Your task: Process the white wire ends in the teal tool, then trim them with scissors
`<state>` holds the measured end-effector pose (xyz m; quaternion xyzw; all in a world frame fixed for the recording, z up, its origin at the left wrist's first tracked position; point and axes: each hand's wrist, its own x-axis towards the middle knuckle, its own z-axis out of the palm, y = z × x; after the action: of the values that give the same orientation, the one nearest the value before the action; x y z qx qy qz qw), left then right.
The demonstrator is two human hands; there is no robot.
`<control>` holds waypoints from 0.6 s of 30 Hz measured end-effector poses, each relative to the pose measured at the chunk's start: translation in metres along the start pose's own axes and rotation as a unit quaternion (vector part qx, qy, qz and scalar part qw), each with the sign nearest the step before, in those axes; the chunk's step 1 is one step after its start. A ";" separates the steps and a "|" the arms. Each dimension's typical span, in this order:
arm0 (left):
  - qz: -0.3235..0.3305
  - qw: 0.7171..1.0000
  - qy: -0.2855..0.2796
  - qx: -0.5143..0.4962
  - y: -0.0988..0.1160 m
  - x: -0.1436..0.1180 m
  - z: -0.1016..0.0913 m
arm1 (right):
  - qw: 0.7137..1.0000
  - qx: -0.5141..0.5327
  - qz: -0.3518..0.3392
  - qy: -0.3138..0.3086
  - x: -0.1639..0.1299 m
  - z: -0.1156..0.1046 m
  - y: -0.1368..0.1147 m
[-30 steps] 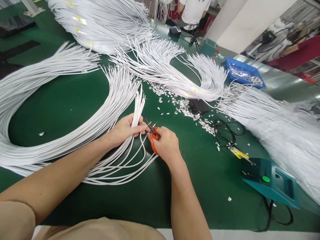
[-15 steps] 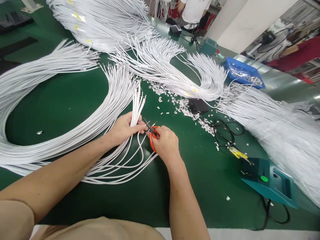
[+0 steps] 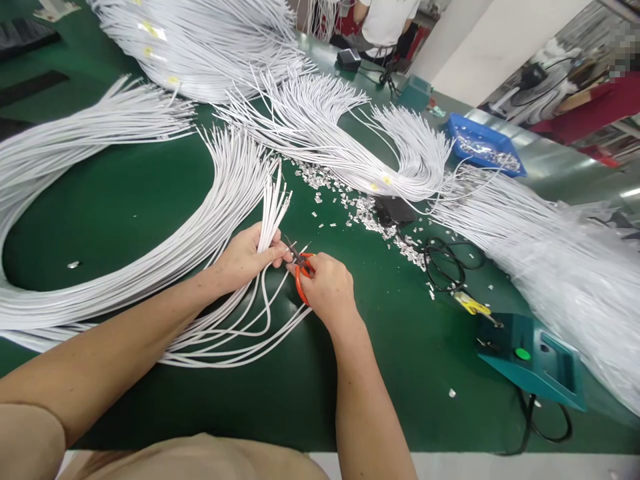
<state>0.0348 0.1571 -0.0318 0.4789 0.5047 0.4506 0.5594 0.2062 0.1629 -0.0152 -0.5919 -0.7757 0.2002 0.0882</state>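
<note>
My left hand (image 3: 246, 259) grips a small bunch of white cables (image 3: 273, 207) near their cut ends, which point away from me. My right hand (image 3: 325, 288) is closed on orange-handled scissors (image 3: 300, 270), whose dark blades touch a cable end at my left fingertips. More white cables (image 3: 235, 333) loop out below both hands on the green table (image 3: 130, 200).
Large bundles of white cables (image 3: 75, 153) curve across the left and back. Small white offcuts (image 3: 370, 213) litter the middle. A teal device (image 3: 535, 357) with a green button, yellow-handled tool (image 3: 470, 305), black cord (image 3: 445, 263) and blue tray (image 3: 483, 152) lie right. Another person (image 3: 385, 23) stands beyond.
Both hands have stayed together at the cable ends, drifting slightly left and up in the picture. The loose cable loops under my hands have shifted a little.
</note>
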 end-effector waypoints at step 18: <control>-0.077 0.976 -0.121 -0.162 0.003 -0.005 0.005 | 0.856 0.516 0.031 -0.002 0.006 -0.004 -0.001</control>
<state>0.0389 0.1519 -0.0283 0.3922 0.3889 0.4210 0.7195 0.2052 0.1697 -0.0116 -0.4849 -0.5424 0.5758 0.3731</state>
